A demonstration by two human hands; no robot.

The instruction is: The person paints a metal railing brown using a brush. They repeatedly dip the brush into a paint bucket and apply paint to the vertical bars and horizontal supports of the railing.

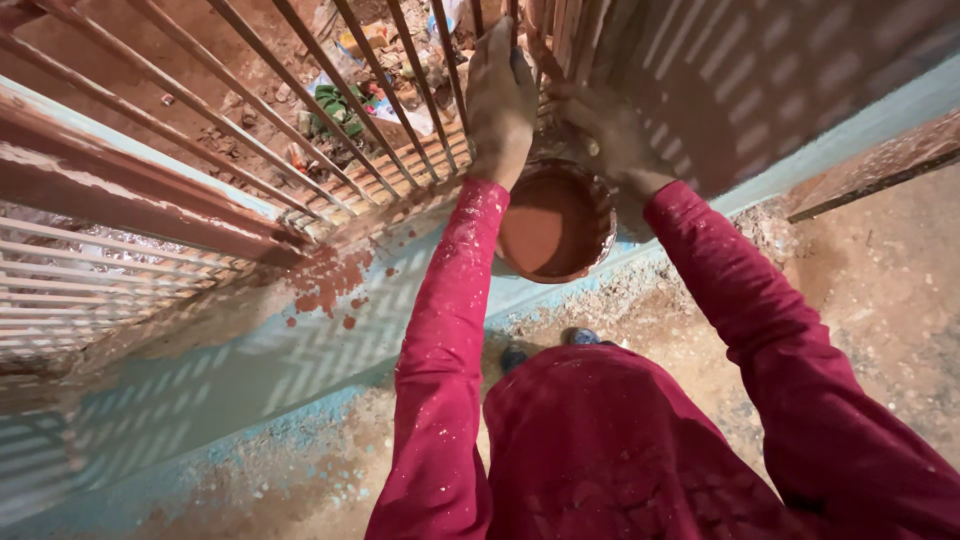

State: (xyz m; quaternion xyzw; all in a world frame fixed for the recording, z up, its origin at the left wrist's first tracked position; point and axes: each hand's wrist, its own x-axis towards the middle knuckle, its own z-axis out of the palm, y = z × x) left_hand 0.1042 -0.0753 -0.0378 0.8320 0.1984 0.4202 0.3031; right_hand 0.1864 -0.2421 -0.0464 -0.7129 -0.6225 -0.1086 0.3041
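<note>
Against the rusty red-brown metal railing bars (330,110), my left hand (500,100) is clamped on what looks like a blue-handled tool, mostly hidden. My right hand (610,135) rests by the rim of the round tub of red-brown paint (555,222), whether gripping it I cannot tell. Perched mouth-up on the pale blue ledge (300,350), the tub could tip from a nudge and add to the paint splatter (330,280).

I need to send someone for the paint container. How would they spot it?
Find the railing of slanted metal bars above the pale blue ledge. Where the bars end, between the left hand and right hand, sits a round tub of red-brown paint, the only open container there.
</note>
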